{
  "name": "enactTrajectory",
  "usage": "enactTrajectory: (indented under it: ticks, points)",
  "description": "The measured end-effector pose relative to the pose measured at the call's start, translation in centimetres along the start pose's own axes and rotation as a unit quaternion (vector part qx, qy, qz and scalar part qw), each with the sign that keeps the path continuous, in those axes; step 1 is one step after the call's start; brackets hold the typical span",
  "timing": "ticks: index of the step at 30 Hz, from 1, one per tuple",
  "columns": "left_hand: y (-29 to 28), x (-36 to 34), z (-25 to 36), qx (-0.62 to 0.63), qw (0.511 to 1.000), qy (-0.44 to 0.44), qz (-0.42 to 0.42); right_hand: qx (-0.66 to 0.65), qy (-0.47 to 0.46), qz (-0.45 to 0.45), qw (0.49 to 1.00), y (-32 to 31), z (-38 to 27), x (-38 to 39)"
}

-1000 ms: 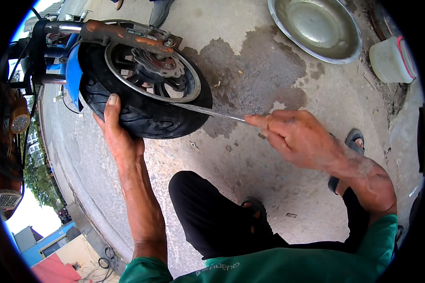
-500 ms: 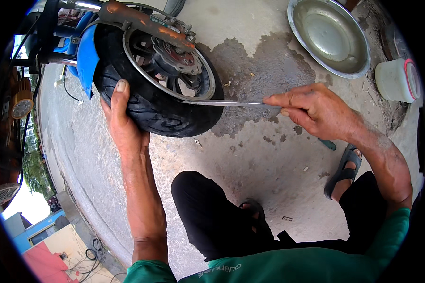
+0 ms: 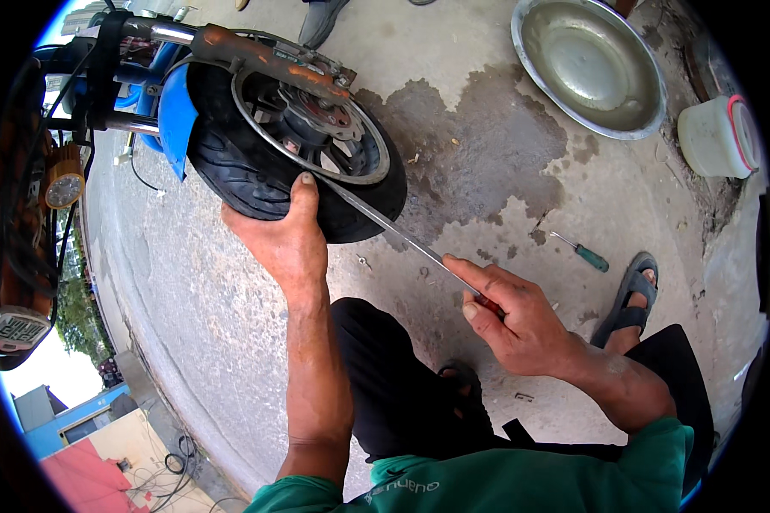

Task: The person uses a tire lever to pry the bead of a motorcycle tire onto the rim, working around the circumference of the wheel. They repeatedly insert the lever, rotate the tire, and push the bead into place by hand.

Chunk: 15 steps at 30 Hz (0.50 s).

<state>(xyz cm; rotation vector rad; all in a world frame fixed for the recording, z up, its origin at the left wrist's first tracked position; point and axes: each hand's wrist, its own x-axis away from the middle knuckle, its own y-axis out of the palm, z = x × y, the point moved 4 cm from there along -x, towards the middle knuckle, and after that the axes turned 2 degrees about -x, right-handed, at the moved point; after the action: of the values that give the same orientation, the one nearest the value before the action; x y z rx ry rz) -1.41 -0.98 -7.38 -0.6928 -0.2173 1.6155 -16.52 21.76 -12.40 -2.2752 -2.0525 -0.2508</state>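
The black tire (image 3: 257, 188) sits on a spoked wheel with a grey rim (image 3: 380, 162), held in a rusty fork leg (image 3: 274, 64). My left hand (image 3: 287, 244) grips the tire's near side, its thumb pressed by the rim and its fingers hidden behind the tread. In my right hand (image 3: 522, 325) is a long steel tire lever (image 3: 393, 227), its red handle mostly covered by my closed fingers. The lever slants up to the left across the sidewall, and its tip meets the rim edge right beside my left thumb. How deep the tip goes does not show.
A metal basin (image 3: 586, 64) with water stands at the far right, beside a white bucket (image 3: 714, 141). A green-handled screwdriver (image 3: 590, 256) lies near my sandaled foot (image 3: 629, 299). Wet concrete (image 3: 479, 154) spreads beyond the wheel. Another person's shoe (image 3: 321, 21) shows behind it.
My right hand has come down and toward me, swinging the lever from nearly level to a slant. My left hand has slid right along the tire, its thumb now at the rim.
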Motion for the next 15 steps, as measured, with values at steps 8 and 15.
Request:
enactTrajectory:
  ticks: [8, 15]
  points:
    - [-0.6, -0.5, -1.6, 0.068, 0.998, -0.005, 0.005, 0.054, 0.047, 0.006, 0.997, -2.5, 0.6, -2.0]
    - [0.0, -1.0, -1.9, 0.226, 0.971, -0.069, -0.035, -0.073, -0.064, 0.221, 0.97, 11.9, 3.7, 0.1]
